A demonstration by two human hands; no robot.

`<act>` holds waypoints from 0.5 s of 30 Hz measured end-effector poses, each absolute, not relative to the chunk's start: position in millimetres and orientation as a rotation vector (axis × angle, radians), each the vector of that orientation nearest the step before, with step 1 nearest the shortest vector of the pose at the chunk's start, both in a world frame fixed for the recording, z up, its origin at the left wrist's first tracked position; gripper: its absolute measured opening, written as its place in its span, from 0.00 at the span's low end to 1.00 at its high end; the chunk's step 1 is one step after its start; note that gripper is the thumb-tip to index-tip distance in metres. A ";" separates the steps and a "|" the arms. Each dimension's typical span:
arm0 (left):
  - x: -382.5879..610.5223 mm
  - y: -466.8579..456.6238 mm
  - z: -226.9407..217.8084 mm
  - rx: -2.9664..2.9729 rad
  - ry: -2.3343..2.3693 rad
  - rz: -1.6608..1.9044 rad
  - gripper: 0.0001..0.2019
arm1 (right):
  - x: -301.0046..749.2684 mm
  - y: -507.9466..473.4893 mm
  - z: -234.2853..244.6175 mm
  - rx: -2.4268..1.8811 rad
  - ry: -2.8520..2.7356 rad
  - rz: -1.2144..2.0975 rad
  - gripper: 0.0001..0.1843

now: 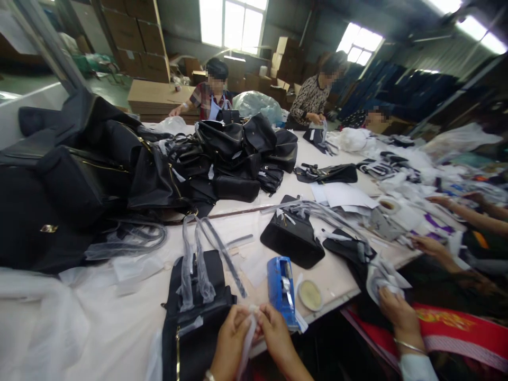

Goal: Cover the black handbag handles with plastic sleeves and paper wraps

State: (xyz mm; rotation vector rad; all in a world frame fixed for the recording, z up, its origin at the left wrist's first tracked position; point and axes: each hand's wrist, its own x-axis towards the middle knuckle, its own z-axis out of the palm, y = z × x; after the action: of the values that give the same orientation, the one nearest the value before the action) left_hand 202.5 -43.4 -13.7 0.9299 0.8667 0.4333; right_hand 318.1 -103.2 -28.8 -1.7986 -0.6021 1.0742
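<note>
Close to the table's front edge, my left hand (pixel 232 338) and my right hand (pixel 277 334) meet, fingertips pinched on a strip of translucent white wrapping (pixel 247 344) that hangs down between them. Under and beside my left hand lies a black handbag (pixel 190 338) with a gold zip, its handles (pixel 194 270) wrapped in clear plastic. Just beyond my right hand stands a blue tape dispenser (pixel 281 291), with a round tub of pale yellowish material (pixel 310 295) on its right. Further in, another black bag (pixel 291 238) rests on the table.
Black bags (pixel 238 143) are heaped at the left and back. A co-worker's hand (pixel 397 312) at right holds white material by a black bag. White paper sheets (pixel 341 196) and a roll (pixel 389 205) lie mid-right. More people work across the table (pixel 119 317).
</note>
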 end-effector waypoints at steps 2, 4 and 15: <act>205.9 -41.3 -14.6 0.717 0.901 0.428 0.20 | 311.7 -102.7 -26.2 -1.862 -0.656 0.976 0.18; 208.3 -39.5 -15.2 0.633 0.881 0.403 0.22 | 307.0 -101.9 -21.6 -1.936 -0.746 0.828 0.16; 197.9 -35.7 -17.0 0.644 0.926 0.336 0.17 | 383.4 -164.5 -4.1 -2.410 -0.634 0.446 0.14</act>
State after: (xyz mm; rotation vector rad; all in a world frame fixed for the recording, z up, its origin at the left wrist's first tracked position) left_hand 197.9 -35.7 -17.0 0.6444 0.9260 0.3358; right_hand 383.4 -164.5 -4.1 -2.4096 -0.6344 0.4463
